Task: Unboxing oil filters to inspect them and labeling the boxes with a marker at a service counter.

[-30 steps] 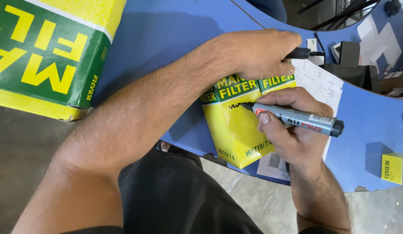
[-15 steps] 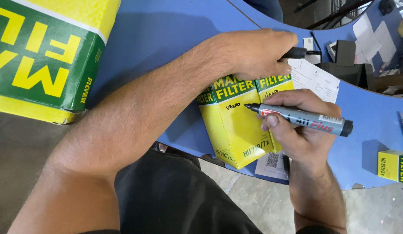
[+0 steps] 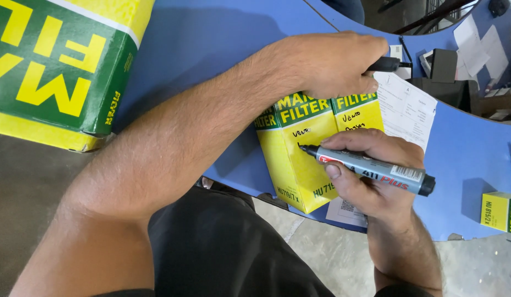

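- Yellow filter boxes (image 3: 299,157) with green tops are standing side by side at the near edge of the blue counter (image 3: 211,49), and a grey permanent marker (image 3: 371,169) is touching the left one's yellow face with its black tip.
- The right hand (image 3: 376,181) is gripping the marker, its fingers (image 3: 335,171) closed tight around the barrel near the tip.
- The marker's long axis is running left to right and slightly nearward, with the tip pointing left and its capless rear end sticking out to the right past the hand.
- The left hand (image 3: 332,63) is reaching across from the left and pressing down on the boxes' far top edge, fingers curled around a black marker cap (image 3: 384,64).
- The written marks are lying just far of the tip, so the right hand is the nearer one to them.
- A white paper sheet (image 3: 406,107) is lying to the right of the boxes.
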